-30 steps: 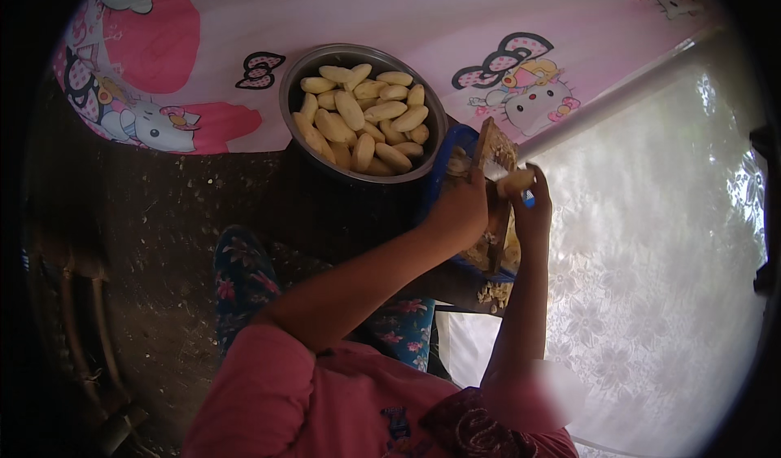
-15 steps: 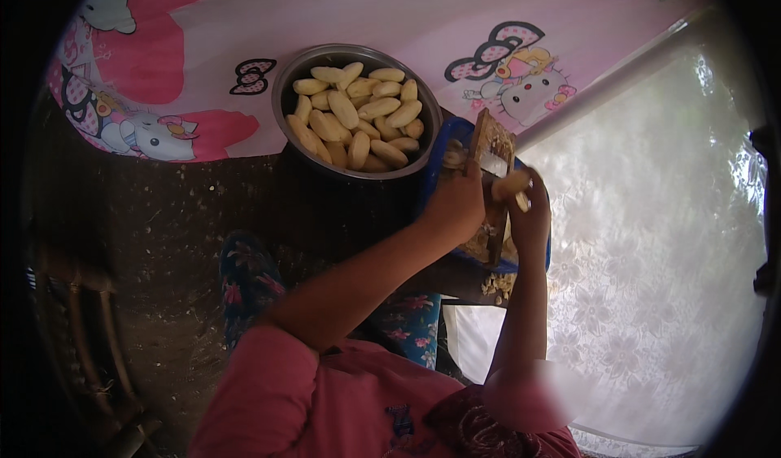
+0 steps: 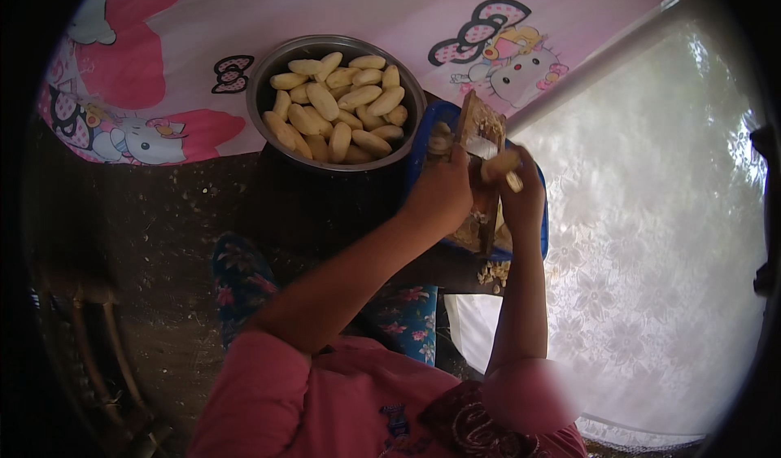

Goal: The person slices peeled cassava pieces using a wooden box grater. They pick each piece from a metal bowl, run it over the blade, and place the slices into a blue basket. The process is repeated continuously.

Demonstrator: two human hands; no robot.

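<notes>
My left hand (image 3: 442,194) is closed around the edge of a wooden slicer (image 3: 485,124), a narrow board with a pale metal blade plate in its middle. The slicer leans tilted across a blue plastic tub (image 3: 418,139). At the slicer's right side, my right hand (image 3: 525,189) grips a peeled banana (image 3: 499,165) close to the blade. A pale slice (image 3: 514,181) shows just below that banana; whether it is still attached I cannot tell. Cut pieces lie in the tub, partly hidden by my hands and the board.
Left of the tub stands a round metal bowl (image 3: 262,124) heaped with peeled bananas (image 3: 321,100). Small scraps (image 3: 493,273) lie beside the tub's near end. A pink cartoon-print cloth (image 3: 325,2) spreads behind, and a white lace curtain (image 3: 634,238) hangs at the right.
The whole view has shifted slightly, so everything sits a little further left and up. My right hand and the banana have moved a little against the slicer; both grips stay the same.
</notes>
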